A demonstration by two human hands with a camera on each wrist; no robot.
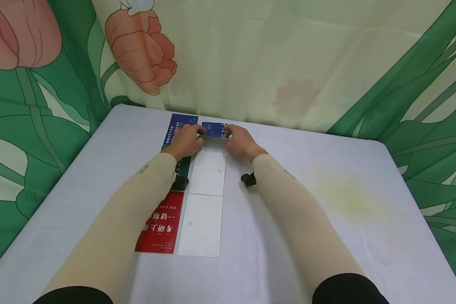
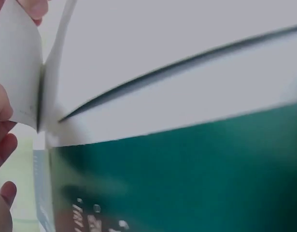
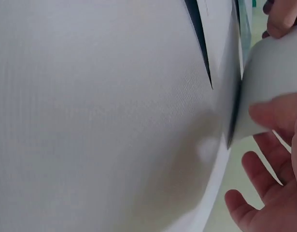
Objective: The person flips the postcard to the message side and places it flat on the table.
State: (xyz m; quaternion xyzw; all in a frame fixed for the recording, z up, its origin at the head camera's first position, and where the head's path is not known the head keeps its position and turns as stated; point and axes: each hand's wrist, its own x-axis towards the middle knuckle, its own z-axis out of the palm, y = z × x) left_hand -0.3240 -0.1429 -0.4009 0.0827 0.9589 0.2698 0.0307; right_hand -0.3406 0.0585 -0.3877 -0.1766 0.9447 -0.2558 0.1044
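Both hands hold a blue postcard (image 1: 214, 129) with white lettering near the table's far edge. My left hand (image 1: 185, 140) pinches its left end, my right hand (image 1: 242, 141) its right end. The card is tilted up off the table and slightly bowed. Its pale back (image 3: 274, 63) faces the wrist cameras. Just below it lie two white cards, one farther (image 1: 210, 173) and one nearer (image 1: 200, 226), end to end. Left of these run a blue card (image 1: 178, 121), a green card (image 1: 183, 168) partly under my left arm, and a red card (image 1: 162, 223) with white characters.
A white cloth covers the table (image 1: 304, 202), with a faint yellowish stain (image 1: 351, 200) on its right side. Behind it hangs a curtain (image 1: 243, 59) printed with flowers and green leaves, close to the far edge.
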